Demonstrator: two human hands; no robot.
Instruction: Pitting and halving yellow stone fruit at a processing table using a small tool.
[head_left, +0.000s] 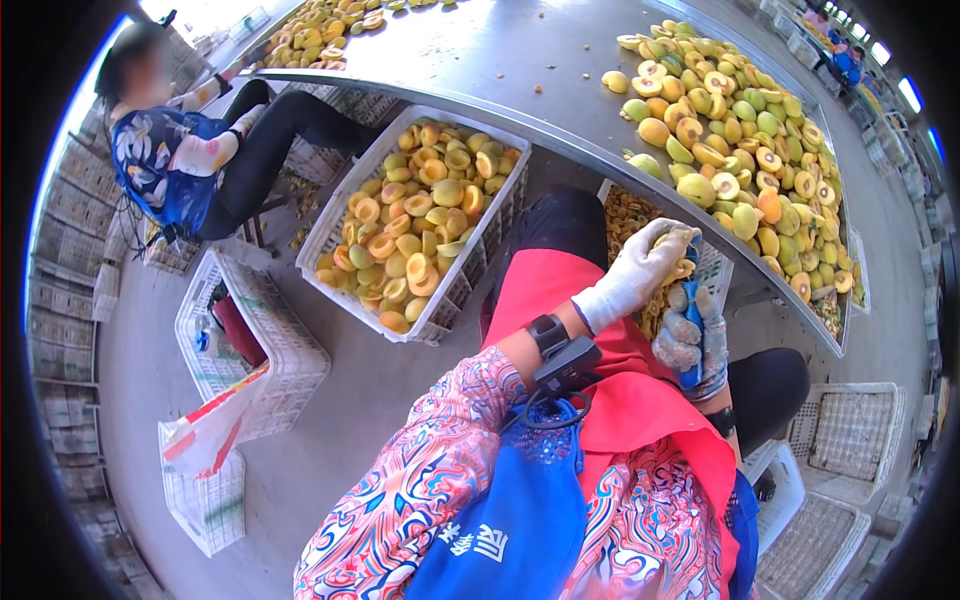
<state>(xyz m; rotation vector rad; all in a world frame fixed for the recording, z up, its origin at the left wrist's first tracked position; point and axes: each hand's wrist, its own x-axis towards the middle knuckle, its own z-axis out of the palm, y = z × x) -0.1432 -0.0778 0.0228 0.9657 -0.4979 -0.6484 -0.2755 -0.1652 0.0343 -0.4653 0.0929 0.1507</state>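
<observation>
My left hand (646, 262), in a white knit glove, is closed around a yellow-green fruit half, partly hidden by the fingers. Just below it, my right hand (691, 341), in a soiled grey-blue glove, grips a blue-handled tool (691, 330); its working end meets the fruit and cannot be made out. Under both hands stands a crate with pits and scraps (626, 214). On the metal table (480, 52) lies a large heap of apricot-like fruits (739, 142), many of them halved. To the left, a white plastic crate (442, 322) holds halved fruits (420, 217).
The table's metal edge (570, 139) runs close beyond my hands. A co-worker (172, 165) sits at the upper left. White crates (285, 375) stand on the floor at the left, one with a cloth and a bottle inside. More crates (855, 435) are at the lower right.
</observation>
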